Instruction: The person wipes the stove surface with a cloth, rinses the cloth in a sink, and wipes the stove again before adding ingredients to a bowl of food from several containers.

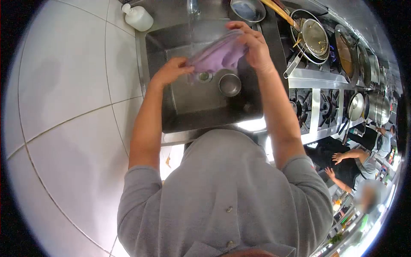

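Note:
A purple cloth (220, 53) is stretched slantwise over the sink, its edges blurred by motion. My left hand (173, 70) grips its lower left end between thumb and fingers. At the upper right end, my right hand (252, 45) is closed on the cloth, with the fingers bent over it. Below the cloth, a small round metal cup (230, 85) sits on the floor of the dark metal sink (188, 105), beside the drain (204, 76). Above the far side of the sink is the faucet (193, 7), with what looks like water falling from it.
A white pump bottle (139, 18) stands at the sink's far left corner. A metal bowl (248, 9) rests behind the sink. To the right, a stove holds a strainer (314, 37) over a pan and several other pans. Co-workers (364, 165) stand further right. White tiles (68, 85) line the left.

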`<action>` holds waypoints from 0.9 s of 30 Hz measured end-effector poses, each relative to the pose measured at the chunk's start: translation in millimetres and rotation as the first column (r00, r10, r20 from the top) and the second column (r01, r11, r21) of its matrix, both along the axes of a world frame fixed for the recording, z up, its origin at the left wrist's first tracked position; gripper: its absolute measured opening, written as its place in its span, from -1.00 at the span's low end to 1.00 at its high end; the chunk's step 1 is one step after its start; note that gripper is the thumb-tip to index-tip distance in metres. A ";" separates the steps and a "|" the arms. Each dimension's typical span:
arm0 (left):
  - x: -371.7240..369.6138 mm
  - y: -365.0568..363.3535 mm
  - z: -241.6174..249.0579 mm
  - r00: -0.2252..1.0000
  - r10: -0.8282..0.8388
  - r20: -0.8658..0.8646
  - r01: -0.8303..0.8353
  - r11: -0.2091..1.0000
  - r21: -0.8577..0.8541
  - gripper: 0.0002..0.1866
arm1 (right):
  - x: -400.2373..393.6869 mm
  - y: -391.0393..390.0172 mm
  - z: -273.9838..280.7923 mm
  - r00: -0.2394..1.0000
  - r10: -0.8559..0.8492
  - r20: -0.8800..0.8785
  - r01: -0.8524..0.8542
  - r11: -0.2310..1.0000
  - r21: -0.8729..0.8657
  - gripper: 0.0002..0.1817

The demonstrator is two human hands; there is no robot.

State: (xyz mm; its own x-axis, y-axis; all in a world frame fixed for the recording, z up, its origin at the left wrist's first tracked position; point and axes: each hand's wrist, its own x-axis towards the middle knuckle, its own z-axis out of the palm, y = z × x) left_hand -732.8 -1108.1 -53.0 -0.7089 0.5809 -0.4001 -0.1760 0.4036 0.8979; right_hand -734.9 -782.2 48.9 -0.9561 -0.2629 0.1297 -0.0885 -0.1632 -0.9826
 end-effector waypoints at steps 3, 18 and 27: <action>13.9 37.4 -4.3 0.806 0.365 0.465 -0.551 0.749 0.368 -0.53 | 2.1 -30.5 -29.6 0.939 -0.170 0.300 0.250 0.935 -0.252 -0.67; 34.2 95.8 -118.2 0.357 0.076 0.931 -0.927 0.153 0.343 -0.52 | 41.7 -129.8 -99.9 0.929 -0.162 -0.332 0.358 0.615 0.703 -0.57; 2.3 62.1 -65.4 0.356 0.425 0.832 -0.883 0.444 0.151 -0.62 | -66.8 -125.6 -129.9 0.856 0.012 -0.517 0.448 0.484 0.752 -0.59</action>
State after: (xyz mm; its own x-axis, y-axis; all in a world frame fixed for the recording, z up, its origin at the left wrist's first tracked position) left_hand -730.5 -1046.0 -118.4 -0.6433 0.2720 -0.7157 -0.6932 -0.6038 0.3936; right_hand -801.7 -907.8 -81.0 -0.9022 -0.2520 0.3501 -0.4035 0.7798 -0.4786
